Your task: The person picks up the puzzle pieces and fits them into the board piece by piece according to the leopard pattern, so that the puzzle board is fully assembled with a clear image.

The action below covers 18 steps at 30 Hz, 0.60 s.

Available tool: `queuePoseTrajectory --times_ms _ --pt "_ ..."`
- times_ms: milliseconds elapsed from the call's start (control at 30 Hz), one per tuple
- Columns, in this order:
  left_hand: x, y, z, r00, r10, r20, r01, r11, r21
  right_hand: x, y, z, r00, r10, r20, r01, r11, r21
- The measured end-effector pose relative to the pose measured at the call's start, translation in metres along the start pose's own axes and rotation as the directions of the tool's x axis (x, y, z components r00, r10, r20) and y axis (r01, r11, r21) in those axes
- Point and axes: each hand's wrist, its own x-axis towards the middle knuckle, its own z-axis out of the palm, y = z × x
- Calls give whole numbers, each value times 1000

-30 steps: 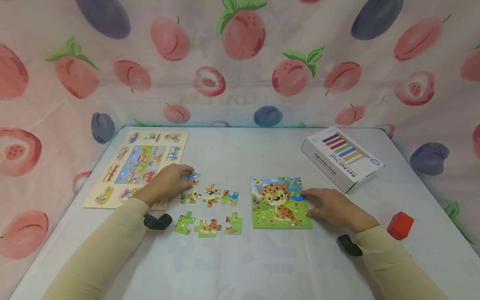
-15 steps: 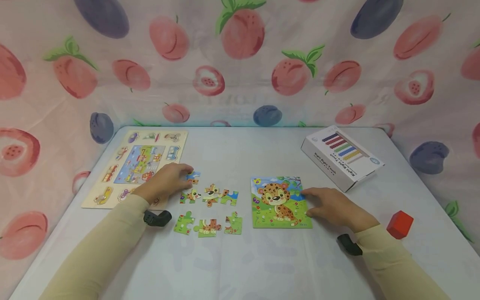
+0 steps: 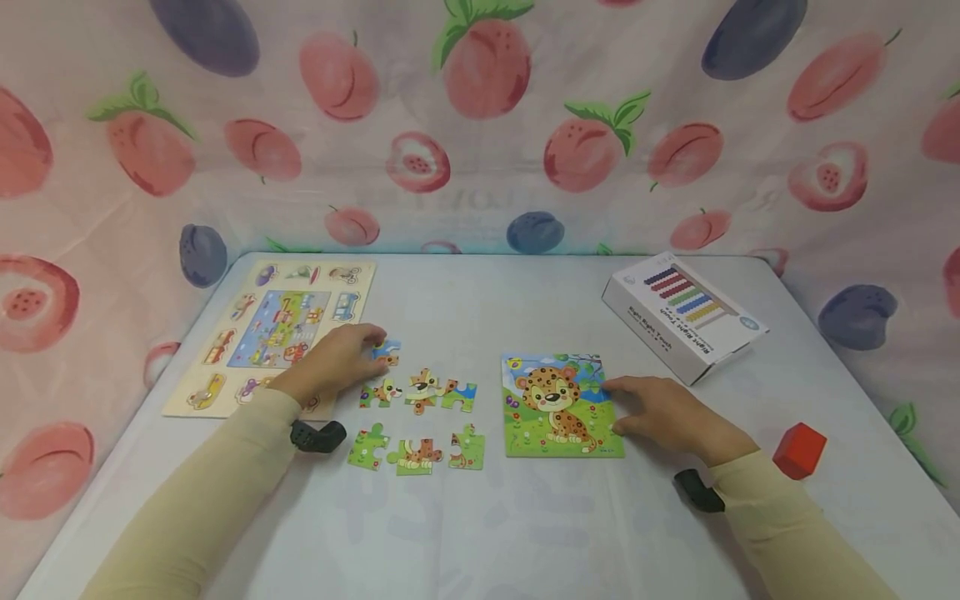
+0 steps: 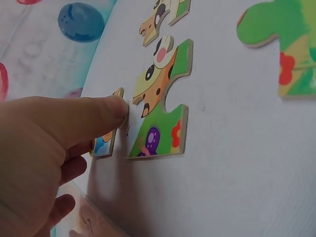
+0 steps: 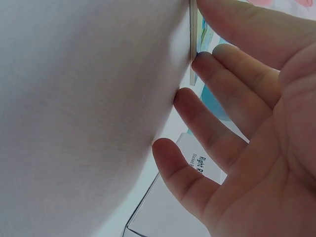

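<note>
Blue-printed face up, pinch the puzzle piece [image 3: 388,353] lightly by opposite edges, with left hand [image 3: 337,360] clamped on it left of the leopard board [image 3: 562,408], and steady that board's right edge with relaxed right hand [image 3: 667,414], fingers parted

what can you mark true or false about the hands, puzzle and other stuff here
1. The left hand pinches a puzzle piece. True.
2. The right hand is at the leopard picture's right edge. True.
3. The red block is nearer the person than the box. True.
4. The box lies left of the leopard picture. False: it is to the right.
5. The red block rests on the box. False: they are apart.
</note>
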Motion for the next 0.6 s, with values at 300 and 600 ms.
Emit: queuePoseTrajectory --times_ms 300,600 --pt "5 6 5 999 39 -28 -39 999 29 0 0 1 1000 15 7 -15 1000 3" --pt "12 29 11 997 72 -25 -71 996 55 0 0 1 1000 10 7 -10 1000 0"
